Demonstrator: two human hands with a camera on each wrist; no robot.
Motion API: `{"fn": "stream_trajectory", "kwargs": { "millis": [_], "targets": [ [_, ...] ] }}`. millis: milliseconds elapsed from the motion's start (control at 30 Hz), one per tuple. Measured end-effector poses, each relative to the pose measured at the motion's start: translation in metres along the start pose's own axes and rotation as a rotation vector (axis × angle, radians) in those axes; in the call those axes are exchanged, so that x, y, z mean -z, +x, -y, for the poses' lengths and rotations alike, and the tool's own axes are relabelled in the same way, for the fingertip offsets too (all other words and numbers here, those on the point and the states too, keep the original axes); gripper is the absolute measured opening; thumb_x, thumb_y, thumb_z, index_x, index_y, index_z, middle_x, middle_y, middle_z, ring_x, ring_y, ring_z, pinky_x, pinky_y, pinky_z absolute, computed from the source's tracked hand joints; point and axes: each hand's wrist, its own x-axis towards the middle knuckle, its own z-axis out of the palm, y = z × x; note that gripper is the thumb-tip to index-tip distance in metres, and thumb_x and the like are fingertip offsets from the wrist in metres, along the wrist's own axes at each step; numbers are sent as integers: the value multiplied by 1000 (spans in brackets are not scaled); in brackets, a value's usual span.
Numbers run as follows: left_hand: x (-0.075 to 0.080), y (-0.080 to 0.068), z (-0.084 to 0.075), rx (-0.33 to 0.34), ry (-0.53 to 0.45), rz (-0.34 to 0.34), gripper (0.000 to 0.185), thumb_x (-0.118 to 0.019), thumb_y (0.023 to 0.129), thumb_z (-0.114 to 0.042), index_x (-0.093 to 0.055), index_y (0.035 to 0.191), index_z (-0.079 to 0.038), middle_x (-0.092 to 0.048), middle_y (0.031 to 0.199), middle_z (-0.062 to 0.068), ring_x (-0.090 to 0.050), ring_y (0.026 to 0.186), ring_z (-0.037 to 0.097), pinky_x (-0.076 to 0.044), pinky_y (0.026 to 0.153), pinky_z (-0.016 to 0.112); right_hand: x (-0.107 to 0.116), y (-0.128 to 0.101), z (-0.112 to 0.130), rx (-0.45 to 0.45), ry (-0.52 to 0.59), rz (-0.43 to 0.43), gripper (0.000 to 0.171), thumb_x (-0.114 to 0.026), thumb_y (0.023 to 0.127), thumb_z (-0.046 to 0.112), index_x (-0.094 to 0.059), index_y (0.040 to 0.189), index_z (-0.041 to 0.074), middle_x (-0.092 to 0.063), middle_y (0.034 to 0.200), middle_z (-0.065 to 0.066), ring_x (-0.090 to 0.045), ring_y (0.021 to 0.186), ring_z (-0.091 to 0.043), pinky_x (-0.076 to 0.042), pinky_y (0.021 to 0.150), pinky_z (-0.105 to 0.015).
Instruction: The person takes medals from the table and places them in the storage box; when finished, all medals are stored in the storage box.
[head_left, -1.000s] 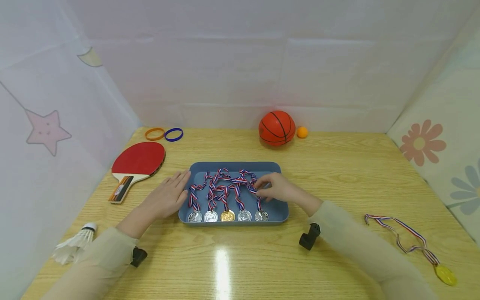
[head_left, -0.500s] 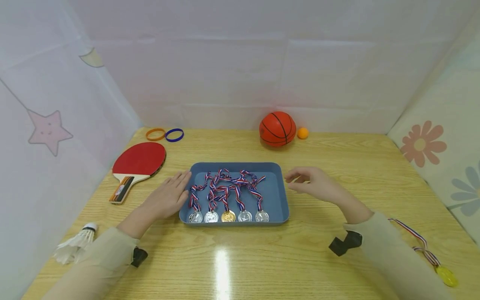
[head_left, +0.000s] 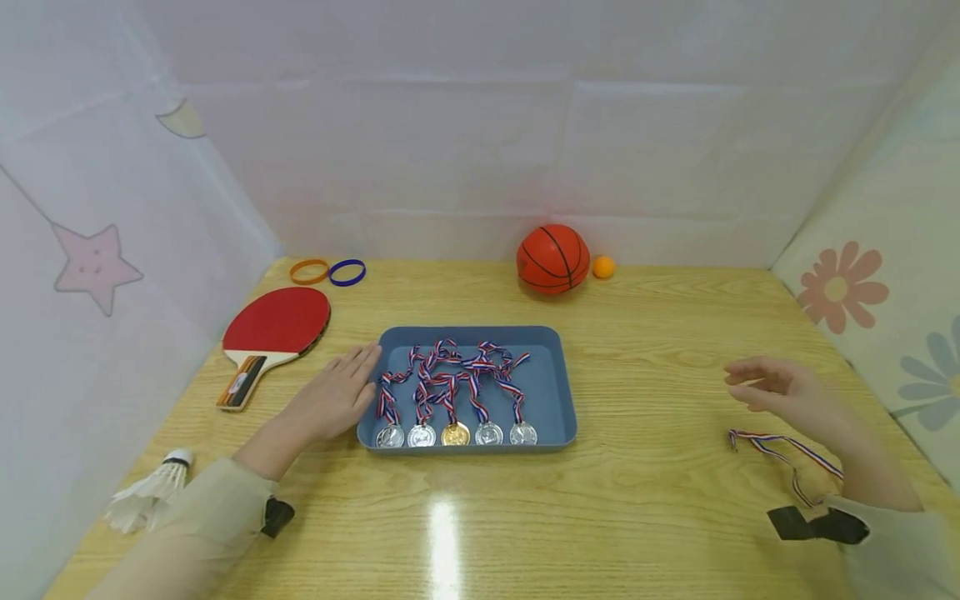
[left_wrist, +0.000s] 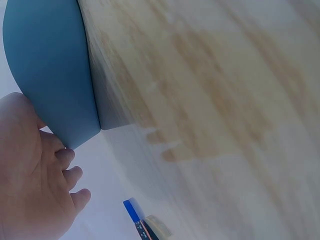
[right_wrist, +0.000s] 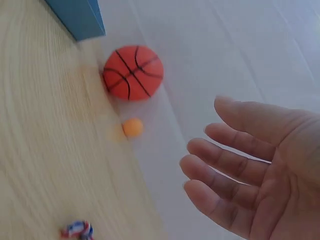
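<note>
Five medals: in the shallow blue plastic tray.
Left hand: flat, fingers straight, touching tray.
Right hand: fingers relaxed, apart, above striped ribbon.

Right hand with relaxed fingers above wooden table, basketball and orange ball beyond.

- Both arms wear loose, pale beige long sleeves reaching the wrists.
- A small black camera mount sits strapped at each cuff.
- Both hands are bare.
</note>
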Motion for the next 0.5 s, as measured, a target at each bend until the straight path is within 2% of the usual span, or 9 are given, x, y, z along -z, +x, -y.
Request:
{"fn": "stream_trajectory", "kwargs": {
  "millis": [67, 133, 233, 333, 433, 500],
  "targets": [
    [0, 0, 0, 0, 1, 0, 57, -36, 97, -23, -19, 144, 4, -18, 149, 20, -14, 135, 38, -14, 107, 52, 7, -13, -21, 8, 12, -5, 32, -56, 92, 7, -51, 121, -4, -60, 109, 5, -58, 88, 1, -51, 66, -22],
    [0, 0, -1, 0, 2, -1, 57, -36, 97, -23, -19, 144, 4, -19, 149, 20, -14, 135, 38, -15, 107, 52, 13, -26, -40, -2, -17, -4, 33, -57, 90, 5, -50, 121, -8, -61, 108, 2, -57, 86, 3, -51, 64, -22],
    [0, -1, -1, -2, 0, -4, 57, -37, 97, -23, -20, 144, 4, -19, 148, 20, -15, 135, 38, -15, 106, 52, 18, -44, -65, -75, -99, 40, 40, -58, 90, 9, -46, 123, -12, -58, 111, -18, -54, 86, 2, -50, 61, -24],
    [0, -1, -1, -1, -3, -3, 56, -37, 97, -22, -20, 144, 4, -19, 149, 20, -15, 135, 38, -15, 107, 52, 18, -60, -82, -182, -168, 98, 52, -59, 90, 16, -39, 126, -16, -49, 113, -35, -56, 90, -16, -50, 62, -35],
    [0, -1, -1, 0, -4, -1, 56, -36, 97, -22, -19, 144, 4, -19, 149, 19, -14, 135, 38, -14, 107, 52, 18, -74, -94, -250, -181, 155, 57, -61, 89, 19, -35, 125, -18, -49, 109, -34, -55, 85, -27, -49, 61, -37],
    [-1, -1, 0, 0, -1, 0, 56, -36, 98, -22, -19, 144, 4, -18, 149, 19, -14, 135, 38, -14, 107, 52, 18, -82, -100, -238, -173, 186, 55, -61, 89, 15, -36, 121, -21, -52, 104, -28, -56, 80, -21, -48, 60, -32]
  ]
}}
